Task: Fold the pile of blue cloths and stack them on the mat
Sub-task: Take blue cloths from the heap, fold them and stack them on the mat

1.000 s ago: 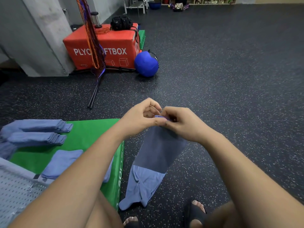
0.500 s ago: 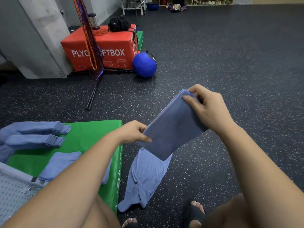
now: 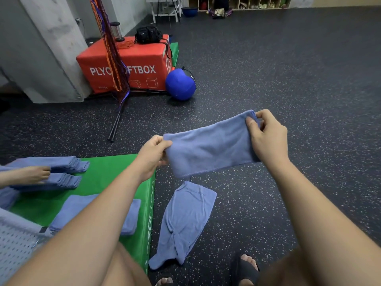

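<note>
I hold a folded blue cloth (image 3: 208, 145) stretched level in the air over the dark floor. My left hand (image 3: 152, 153) pinches its left end and my right hand (image 3: 266, 137) pinches its right end. Below it, an unfolded blue cloth (image 3: 185, 221) lies on the floor beside the green mat (image 3: 107, 182). On the mat sit two stacks of folded blue cloths (image 3: 61, 170) at the back left and a folded cloth (image 3: 129, 215) near my left forearm, partly hidden by it.
Another person's hand (image 3: 31, 175) rests on the stacks at the left edge. A red plyo box (image 3: 127, 67), a blue ball (image 3: 179, 84) and a leaning stand with cords (image 3: 115, 58) stand beyond the mat. My sandalled feet (image 3: 245, 269) are at the bottom.
My hands were pinching the cloth together at one point; they have moved apart, right hand up and right, and the cloth now spans level between them. Another person's hand has appeared on the stacks.
</note>
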`<state>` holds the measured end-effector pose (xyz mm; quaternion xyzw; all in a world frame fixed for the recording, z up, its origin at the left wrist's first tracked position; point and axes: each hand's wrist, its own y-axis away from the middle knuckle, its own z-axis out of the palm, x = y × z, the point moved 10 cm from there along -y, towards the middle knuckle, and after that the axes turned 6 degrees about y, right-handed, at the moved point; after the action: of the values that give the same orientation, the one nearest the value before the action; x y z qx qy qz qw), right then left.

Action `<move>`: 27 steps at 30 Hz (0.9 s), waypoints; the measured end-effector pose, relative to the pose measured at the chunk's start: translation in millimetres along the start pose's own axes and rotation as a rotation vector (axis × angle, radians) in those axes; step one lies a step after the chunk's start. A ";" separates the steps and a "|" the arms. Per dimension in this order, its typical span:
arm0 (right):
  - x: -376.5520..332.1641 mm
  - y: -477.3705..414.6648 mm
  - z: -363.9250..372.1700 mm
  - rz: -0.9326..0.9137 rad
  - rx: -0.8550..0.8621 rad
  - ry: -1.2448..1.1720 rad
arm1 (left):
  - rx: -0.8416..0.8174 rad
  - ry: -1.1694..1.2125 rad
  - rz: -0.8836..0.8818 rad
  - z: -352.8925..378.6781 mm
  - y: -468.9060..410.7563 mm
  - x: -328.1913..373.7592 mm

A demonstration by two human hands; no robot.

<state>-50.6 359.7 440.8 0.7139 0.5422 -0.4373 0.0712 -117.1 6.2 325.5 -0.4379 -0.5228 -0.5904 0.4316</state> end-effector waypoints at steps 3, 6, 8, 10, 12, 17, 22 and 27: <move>-5.2 6.9 12.2 0.029 -0.007 -0.002 | 0.100 -0.018 0.099 0.2 1.2 11.9; -16.0 17.0 29.8 0.035 -0.034 -0.015 | 0.179 -0.039 0.174 6.3 9.0 21.4; -24.6 25.3 42.3 0.029 -0.054 -0.043 | 0.209 -0.075 0.222 13.5 14.0 24.3; -33.9 34.7 54.3 0.022 -0.079 -0.065 | 0.203 -0.112 0.253 23.7 19.7 26.8; -43.6 43.8 65.7 0.002 -0.107 -0.051 | 0.175 -0.118 0.260 33.8 24.3 27.2; -63.7 64.3 86.0 -0.058 -0.162 -0.044 | 0.047 -0.077 0.227 63.3 38.2 25.8; -67.1 73.6 96.4 -0.048 -0.198 -0.099 | 0.020 -0.086 0.208 70.8 42.9 25.2; -68.1 77.5 100.5 0.017 -0.244 -0.238 | 0.048 -0.194 0.242 66.2 44.5 31.9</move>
<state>-42.8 222.1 398.7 0.6478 0.5728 -0.4491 0.2249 -77.4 66.9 371.7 -0.5422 -0.5195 -0.4764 0.4573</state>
